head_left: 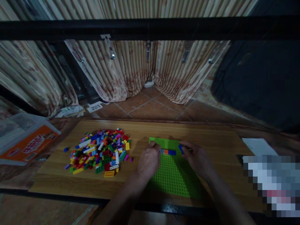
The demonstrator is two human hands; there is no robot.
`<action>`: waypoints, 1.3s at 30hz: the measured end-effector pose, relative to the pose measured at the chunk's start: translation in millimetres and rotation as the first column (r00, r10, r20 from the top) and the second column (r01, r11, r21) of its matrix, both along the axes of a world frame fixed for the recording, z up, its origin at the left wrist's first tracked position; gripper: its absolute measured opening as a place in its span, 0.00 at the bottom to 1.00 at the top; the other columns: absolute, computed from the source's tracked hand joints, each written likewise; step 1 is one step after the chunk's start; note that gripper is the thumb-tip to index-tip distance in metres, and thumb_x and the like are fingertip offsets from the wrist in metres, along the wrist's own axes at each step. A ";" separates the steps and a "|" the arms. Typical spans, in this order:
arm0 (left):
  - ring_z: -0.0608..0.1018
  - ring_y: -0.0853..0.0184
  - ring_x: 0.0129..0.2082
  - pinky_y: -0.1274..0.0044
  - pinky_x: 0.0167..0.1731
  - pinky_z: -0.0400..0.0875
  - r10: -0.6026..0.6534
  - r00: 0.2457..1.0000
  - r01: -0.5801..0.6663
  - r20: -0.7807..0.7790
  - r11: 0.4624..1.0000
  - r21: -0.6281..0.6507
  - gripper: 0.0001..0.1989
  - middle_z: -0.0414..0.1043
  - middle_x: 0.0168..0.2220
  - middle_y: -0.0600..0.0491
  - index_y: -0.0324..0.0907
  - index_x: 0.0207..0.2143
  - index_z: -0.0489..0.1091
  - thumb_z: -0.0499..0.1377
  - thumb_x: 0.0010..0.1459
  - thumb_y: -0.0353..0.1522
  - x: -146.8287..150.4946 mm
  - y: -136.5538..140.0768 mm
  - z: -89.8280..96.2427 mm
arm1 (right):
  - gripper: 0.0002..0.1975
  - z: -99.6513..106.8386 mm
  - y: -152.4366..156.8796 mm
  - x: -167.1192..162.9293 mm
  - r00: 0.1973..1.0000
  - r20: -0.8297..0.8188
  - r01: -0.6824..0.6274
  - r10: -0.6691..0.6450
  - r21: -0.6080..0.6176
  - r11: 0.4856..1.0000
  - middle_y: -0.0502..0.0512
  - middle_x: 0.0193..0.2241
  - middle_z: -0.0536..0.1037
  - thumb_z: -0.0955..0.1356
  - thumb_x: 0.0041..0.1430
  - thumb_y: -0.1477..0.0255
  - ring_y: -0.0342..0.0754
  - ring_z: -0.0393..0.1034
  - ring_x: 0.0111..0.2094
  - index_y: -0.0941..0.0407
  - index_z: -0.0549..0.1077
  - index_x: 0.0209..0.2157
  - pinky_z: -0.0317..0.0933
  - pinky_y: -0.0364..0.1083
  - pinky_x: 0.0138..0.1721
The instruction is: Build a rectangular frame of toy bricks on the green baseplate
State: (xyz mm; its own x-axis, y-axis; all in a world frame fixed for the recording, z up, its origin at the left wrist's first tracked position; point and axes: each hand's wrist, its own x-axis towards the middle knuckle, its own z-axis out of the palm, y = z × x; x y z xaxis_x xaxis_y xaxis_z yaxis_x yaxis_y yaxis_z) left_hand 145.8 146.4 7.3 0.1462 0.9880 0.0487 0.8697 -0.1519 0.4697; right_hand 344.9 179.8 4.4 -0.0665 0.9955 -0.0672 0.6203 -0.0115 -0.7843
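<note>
A green studded baseplate (173, 179) lies on the wooden table. Across its upper part runs a short row of bricks, with an orange brick (166, 152) and a longer blue brick (172, 152) showing. My left hand (148, 160) rests at the plate's left edge, by the left end of that row. Its fingers are curled closed, and whatever lies under them is hidden. At the plate's upper right, my right hand (198, 157) pinches a small blue brick (180, 148) between thumb and fingers, just right of the row.
Left of the plate, a heap of loose coloured bricks (103, 153) covers part of the table (138, 126). A clear plastic box with an orange label (35, 142) stands beyond the table's left end. White paper (259, 146) lies at the right. A dark bar (150, 29) crosses above.
</note>
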 end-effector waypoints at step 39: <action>0.73 0.69 0.34 0.80 0.35 0.68 -0.139 0.976 0.135 0.170 0.990 0.039 0.13 0.69 0.34 0.52 0.40 0.30 0.69 0.47 0.57 0.19 -26.0 17.0 -2.5 | 0.20 -7.0 -20.6 -64.4 0.948 0.202 -0.264 0.245 0.077 0.961 0.51 0.33 0.76 0.68 0.51 0.70 0.47 0.71 0.31 0.53 0.72 0.48 0.63 0.47 0.34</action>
State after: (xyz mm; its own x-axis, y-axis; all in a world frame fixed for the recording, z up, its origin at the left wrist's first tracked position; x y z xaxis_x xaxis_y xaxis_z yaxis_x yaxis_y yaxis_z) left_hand 119.9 163.3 4.8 0.2672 0.9572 0.1116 0.7463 -0.2788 0.6045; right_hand 280.5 159.2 -2.7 -0.3144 0.9493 -0.0028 0.7290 0.2396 -0.6412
